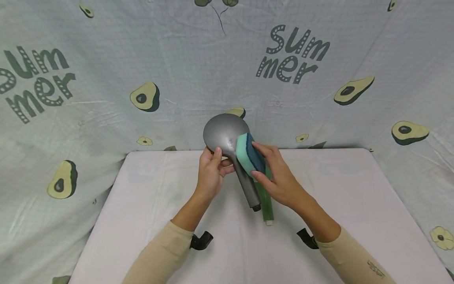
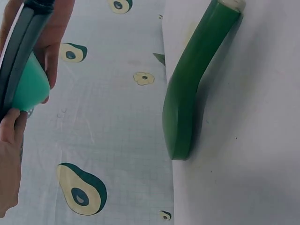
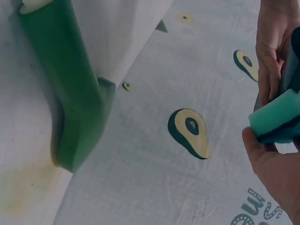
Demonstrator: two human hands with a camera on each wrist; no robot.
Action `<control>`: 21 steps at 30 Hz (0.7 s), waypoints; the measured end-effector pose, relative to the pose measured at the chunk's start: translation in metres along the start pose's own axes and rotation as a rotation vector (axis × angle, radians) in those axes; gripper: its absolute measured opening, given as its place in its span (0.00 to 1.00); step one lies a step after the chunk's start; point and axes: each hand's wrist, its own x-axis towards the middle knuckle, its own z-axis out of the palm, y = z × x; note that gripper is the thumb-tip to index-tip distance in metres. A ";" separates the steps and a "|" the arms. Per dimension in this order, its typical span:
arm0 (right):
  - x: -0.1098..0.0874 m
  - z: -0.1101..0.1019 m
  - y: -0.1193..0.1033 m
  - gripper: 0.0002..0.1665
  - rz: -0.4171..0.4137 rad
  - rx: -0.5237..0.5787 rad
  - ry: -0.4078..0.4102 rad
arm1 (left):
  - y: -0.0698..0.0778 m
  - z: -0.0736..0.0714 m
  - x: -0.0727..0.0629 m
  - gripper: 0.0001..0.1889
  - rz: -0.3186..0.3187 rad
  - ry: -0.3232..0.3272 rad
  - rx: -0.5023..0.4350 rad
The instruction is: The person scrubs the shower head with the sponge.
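Observation:
A grey hand shower (image 1: 223, 130) is held up at the middle of the head view, its round head at the upper left and its handle slanting down to the right. My left hand (image 1: 210, 175) grips it near the neck, thumb on the back of the head. In my right hand (image 1: 280, 179) is a sponge (image 1: 242, 153), pinched between thumb and fingers. The sponge's light green side lies against the shower's neck, and its dark blue scouring side faces the right palm. Both hands and the sponge also appear in the wrist views, partly cut off.
Behind the shower handle, a green bent handle-shaped object (image 2: 185, 98) with a whitish end lies on the white table (image 1: 156, 197). A cloth (image 1: 198, 71) printed with avocados hangs behind the table. Black wrist mounts (image 1: 202, 240) show beside the sleeves.

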 end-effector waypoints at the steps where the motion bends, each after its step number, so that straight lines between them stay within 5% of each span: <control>1: -0.001 0.000 0.000 0.43 0.009 0.014 -0.022 | 0.001 0.000 0.000 0.23 0.002 0.004 -0.001; 6: -0.017 0.000 0.000 0.43 0.035 0.094 -0.145 | 0.006 -0.004 0.001 0.23 0.020 0.025 -0.008; 11: -0.048 0.006 0.006 0.46 -0.035 0.152 -0.196 | 0.009 -0.010 0.004 0.25 0.050 0.004 -0.029; 18: -0.085 0.009 0.018 0.47 -0.208 0.241 -0.138 | 0.008 -0.008 0.005 0.25 0.032 0.038 -0.083; 21: -0.087 0.007 0.016 0.39 -0.257 0.133 -0.088 | 0.006 -0.007 0.004 0.24 0.015 0.056 -0.092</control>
